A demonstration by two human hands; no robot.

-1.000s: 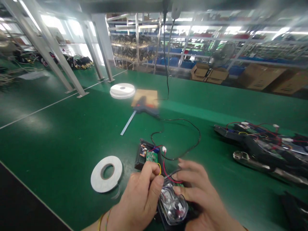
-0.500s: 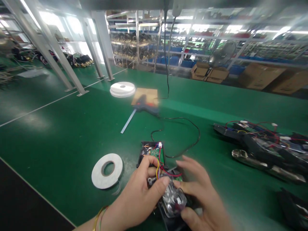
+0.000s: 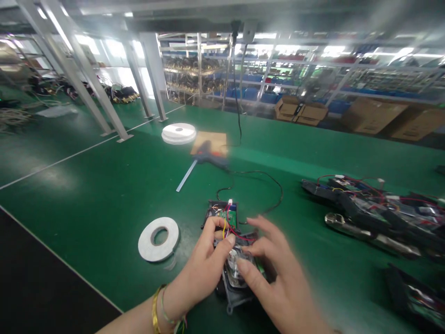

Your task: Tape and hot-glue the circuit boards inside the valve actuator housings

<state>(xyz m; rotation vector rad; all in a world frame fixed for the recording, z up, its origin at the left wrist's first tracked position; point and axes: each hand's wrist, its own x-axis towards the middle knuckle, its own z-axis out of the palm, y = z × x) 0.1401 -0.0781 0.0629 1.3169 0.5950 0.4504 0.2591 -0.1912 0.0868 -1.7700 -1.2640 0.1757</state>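
In the lower middle lies a black housing (image 3: 239,300) with a shiny clear plastic part (image 3: 235,273) over it. My left hand (image 3: 198,273) closes on the near-left side of that part, thumb on top and fingers curled by yellow and red wires (image 3: 225,227). From the other side my right hand (image 3: 285,278) presses its thumb on the clear part, the index finger raised and partly blurred. Beyond my fingers the housing's far end holds a green circuit board (image 3: 231,216) with a white connector (image 3: 230,202). The fingers hide much of the middle.
A roll of white tape (image 3: 146,241) lies left of my hands. Farther off are a blurred glue gun (image 3: 212,158) on a cardboard piece (image 3: 219,138), a glue stick (image 3: 186,176), white reels (image 3: 179,134) and a black cord (image 3: 278,185). Wired black housings (image 3: 365,204) lie right.
My right thumb has shifted from the near end of the clear part onto its top. The clear part now lies flatter over the housing. The view has shifted slightly.
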